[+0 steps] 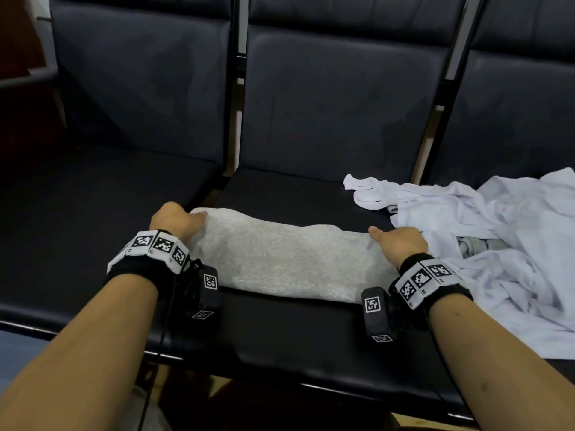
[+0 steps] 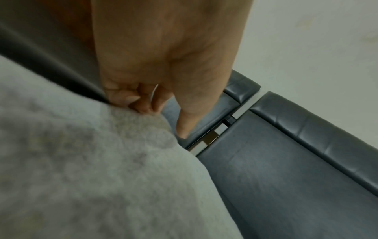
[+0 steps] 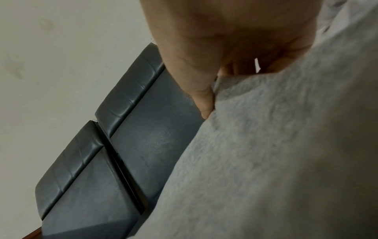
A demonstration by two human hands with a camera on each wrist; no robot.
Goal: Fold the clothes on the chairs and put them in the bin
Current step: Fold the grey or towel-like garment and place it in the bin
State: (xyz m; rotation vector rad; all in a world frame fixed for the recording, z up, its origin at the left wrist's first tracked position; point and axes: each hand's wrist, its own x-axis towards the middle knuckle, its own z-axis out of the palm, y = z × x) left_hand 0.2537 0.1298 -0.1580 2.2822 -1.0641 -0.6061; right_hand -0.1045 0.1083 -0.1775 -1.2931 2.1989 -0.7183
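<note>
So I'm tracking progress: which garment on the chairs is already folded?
The grey garment, a neat rectangle gripped at both ends by both hands; the white clothes to its right lie crumpled.

A pale wall rises behind the seating in both wrist views. At the far left of the head view stands a dark reddish-brown piece of furniture, with a grey metal bar running across in front of it.

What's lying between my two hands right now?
The grey garment spans from left hand to right hand, both gripping its ends; head view shows it.
</note>
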